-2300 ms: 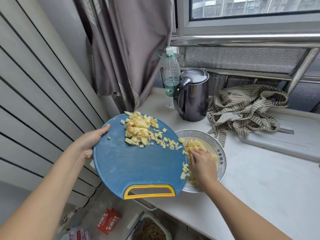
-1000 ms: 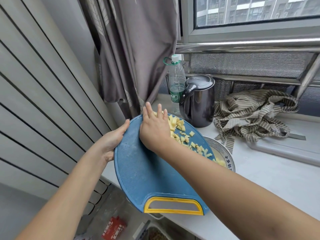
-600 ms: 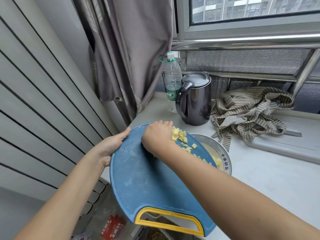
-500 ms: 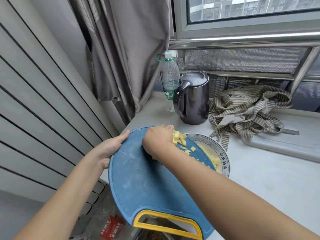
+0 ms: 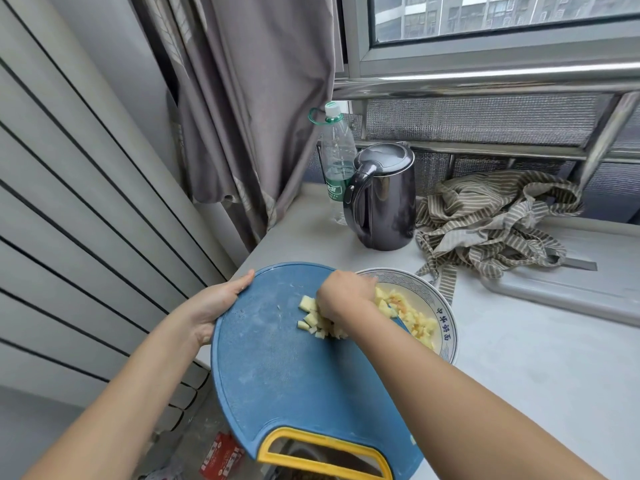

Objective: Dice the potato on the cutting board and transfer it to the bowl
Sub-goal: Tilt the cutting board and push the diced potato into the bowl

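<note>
Hands first. The left hand (image 5: 214, 306) grips the left rim of the blue cutting board (image 5: 277, 368), thumb lying on the top face and the fingers tucked beneath. It holds the board lifted and tipped, so that the right edge overlaps the bowl (image 5: 448, 327). The right hand (image 5: 343, 294) is seen from the back, knuckles up, its fingers bent down onto the diced potato (image 5: 311, 320) at the board's right edge. Whether it clasps any cubes or only rakes them I cannot tell, since the fingertips are hidden. A small cluster of cubes lies on the board under and just left of that hand, and the rest sits heaped in the bowl (a patterned one with blue characters on its rim). The bowl stands on the pale surface (image 5: 519, 382).

Half a second ago the right hand was farther left on the board, with the cubes just ahead of its fingers. It has since drawn across to the bowl's rim. The loose heap seen on the board two seconds back is nearly gone, and the bowl holds more.
</note>
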The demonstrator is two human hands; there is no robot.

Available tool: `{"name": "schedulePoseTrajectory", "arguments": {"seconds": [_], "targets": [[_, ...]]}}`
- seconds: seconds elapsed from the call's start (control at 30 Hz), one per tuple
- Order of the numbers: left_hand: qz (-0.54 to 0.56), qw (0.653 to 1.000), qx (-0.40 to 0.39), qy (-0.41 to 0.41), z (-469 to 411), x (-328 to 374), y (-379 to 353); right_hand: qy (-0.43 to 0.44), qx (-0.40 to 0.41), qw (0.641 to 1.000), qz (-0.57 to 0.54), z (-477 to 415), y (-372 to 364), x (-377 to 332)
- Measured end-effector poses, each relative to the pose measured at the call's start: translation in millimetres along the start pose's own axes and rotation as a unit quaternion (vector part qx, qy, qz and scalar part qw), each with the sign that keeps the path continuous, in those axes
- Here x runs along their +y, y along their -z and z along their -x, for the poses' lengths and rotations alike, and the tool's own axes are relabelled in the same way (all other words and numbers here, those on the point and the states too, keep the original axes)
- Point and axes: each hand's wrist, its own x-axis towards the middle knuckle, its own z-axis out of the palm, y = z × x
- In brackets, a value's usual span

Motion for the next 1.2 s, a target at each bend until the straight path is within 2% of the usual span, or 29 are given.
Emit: {"name": "schedulePoseTrajectory", "arguments": {"seconds": [0.23, 0.37, 0.53, 0.67, 0.73, 0.8, 0.9, 1.0, 1.2], "targets": [[-0.025, 1.0, 0.011, 0.002, -3, 6, 0, -0.071, -0.034, 0.996, -0.047, -10, -2, 38], [-0.032, 0.999, 0.014, -0.007, 1, 15, 6, -0.056, -0.018, 0.996, -0.059, -13, -8, 61], [-0.038, 0.998, 0.035, -0.044, 15, 30, 27, 0.005, 0.068, 0.995, -0.079, -17, -9, 81], [-0.035, 0.996, 0.051, -0.071, 25, 42, 38, 0.139, 0.147, 0.976, -0.078, -4, 3, 49], [-0.028, 0.995, 0.055, -0.083, 28, 45, 37, 0.212, 0.194, 0.947, -0.142, 14, 3, 22], [-0.022, 0.994, 0.056, -0.088, 29, 47, 34, 0.293, 0.203, 0.912, -0.201, 40, 4, -4], [-0.017, 0.995, 0.038, -0.09, 30, 46, 30, 0.393, 0.228, 0.876, -0.164, 69, 4, -35], [-0.024, 0.994, 0.036, -0.103, 31, 46, 23, 0.397, 0.229, 0.878, -0.137, 70, 8, -53], [-0.016, 0.987, 0.046, -0.151, 33, 44, 6, 0.382, 0.167, 0.894, -0.162, 60, 12, -55]]}}
